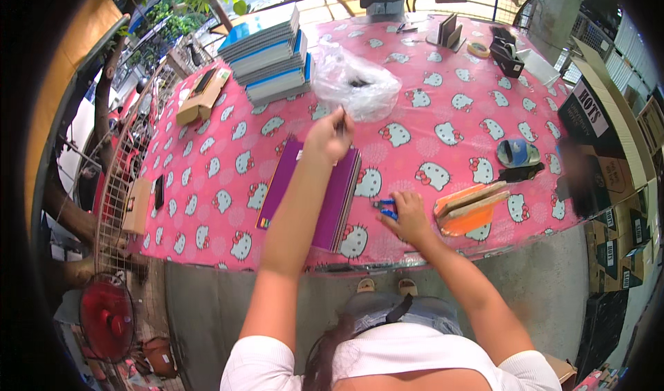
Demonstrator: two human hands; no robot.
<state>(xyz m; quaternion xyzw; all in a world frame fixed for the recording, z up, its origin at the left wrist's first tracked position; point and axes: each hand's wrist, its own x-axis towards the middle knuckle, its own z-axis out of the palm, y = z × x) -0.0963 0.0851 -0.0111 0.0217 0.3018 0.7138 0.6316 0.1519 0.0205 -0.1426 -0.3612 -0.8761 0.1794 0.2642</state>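
My left hand (330,136) reaches over the far end of a stack of purple-covered books (339,190), its fingers closed. Something small and dark shows between those fingers, too hidden to name. Just beyond the fingertips lies a crumpled clear plastic bag (366,90) with a dark item inside; whether the fingers touch it I cannot tell. My right hand (409,219) rests low over the table, closed around a small blue-handled hand tool (389,212) that looks like pliers or cutters. To its right sits an orange piece (477,218) with upright wooden slats.
A tall stack of spiral notebooks (277,69) stands at the far left. Cardboard pieces (200,104) and a phone (160,192) lie along the left side. Tape (477,49) and a black tray (507,60) sit far right. Cartons (602,156) border the right; another person (384,0) stands opposite.
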